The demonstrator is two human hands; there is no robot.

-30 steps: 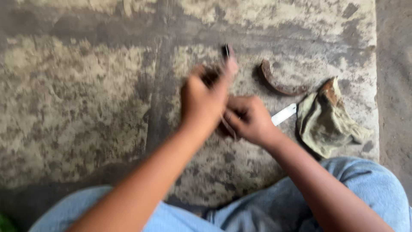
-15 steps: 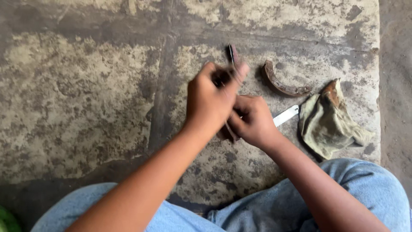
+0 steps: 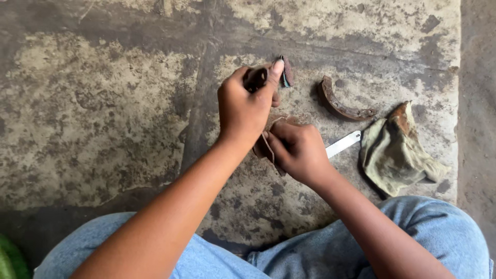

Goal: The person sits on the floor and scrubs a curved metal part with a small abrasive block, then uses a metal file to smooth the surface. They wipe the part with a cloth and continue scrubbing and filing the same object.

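Observation:
My left hand (image 3: 244,106) grips a small folded piece of dark abrasive paper (image 3: 285,72), thumb raised against it. Just below, my right hand (image 3: 299,151) holds a curved rusty brake shoe (image 3: 264,147) against the concrete floor (image 3: 103,113). Both hands cover most of that shoe. The two hands touch over it.
A second curved rusty brake shoe (image 3: 341,107) lies on the floor to the right. A flat white metal strip (image 3: 343,144) sticks out from behind my right hand. A crumpled greenish rag (image 3: 395,152) lies beyond it. My knees in blue jeans (image 3: 444,232) frame the bottom.
My left hand has shifted slightly with the abrasive paper, whose tip now sits a little lower and further right. My right hand stays on the brake shoe.

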